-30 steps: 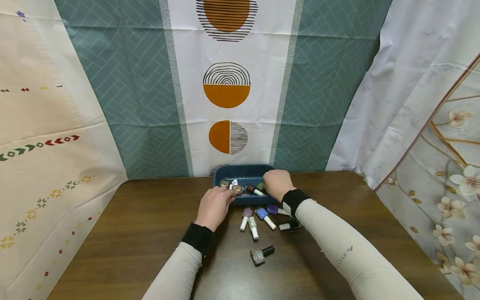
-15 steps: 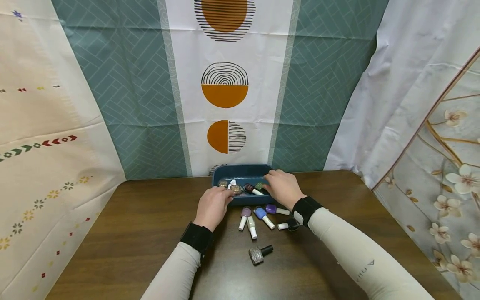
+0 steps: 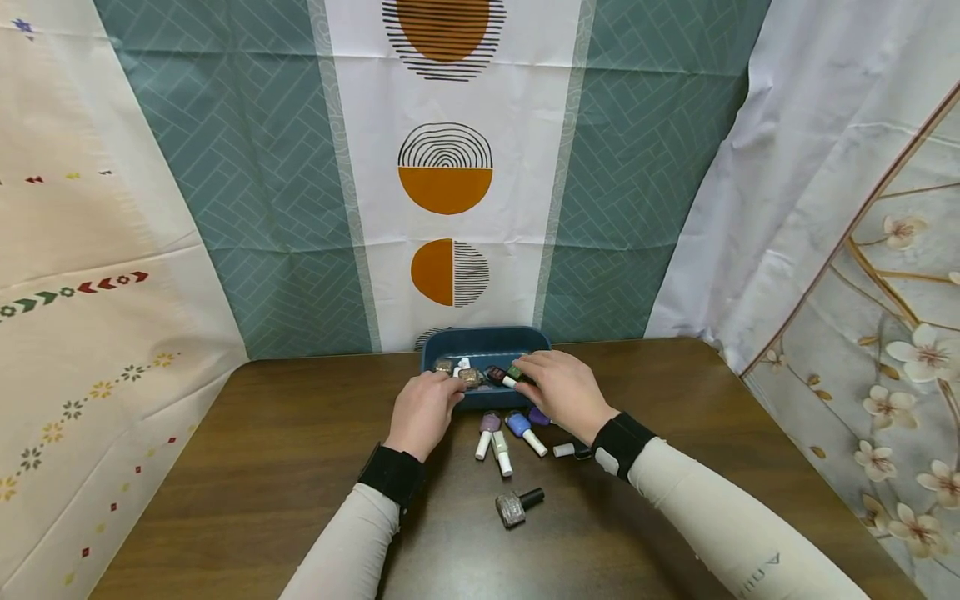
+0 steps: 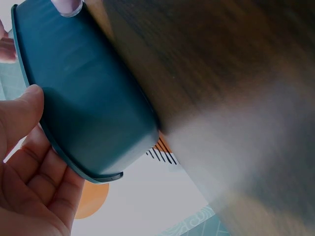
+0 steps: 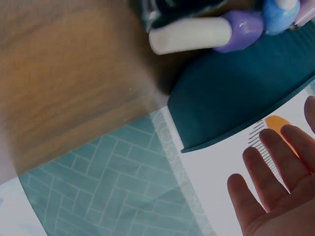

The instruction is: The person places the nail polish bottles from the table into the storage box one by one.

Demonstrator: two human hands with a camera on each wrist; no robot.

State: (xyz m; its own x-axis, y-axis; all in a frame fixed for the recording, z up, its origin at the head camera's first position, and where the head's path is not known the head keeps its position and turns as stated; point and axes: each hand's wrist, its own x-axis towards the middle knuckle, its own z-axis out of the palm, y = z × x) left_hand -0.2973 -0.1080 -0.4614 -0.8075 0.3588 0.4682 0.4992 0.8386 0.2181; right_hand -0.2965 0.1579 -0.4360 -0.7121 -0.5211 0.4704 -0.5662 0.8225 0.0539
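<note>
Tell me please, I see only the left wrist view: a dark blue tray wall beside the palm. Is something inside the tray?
Observer: Yes, several small nail polish bottles lie inside the tray.
Operator: Are there bottles outside it also?
Observer: Yes, on the table in front of the tray; a grey glitter bottle lies nearest the person.
Operator: Where is the right hand?
Observer: The right hand is over the tray's right front corner, fingers straight, holding nothing.
</note>
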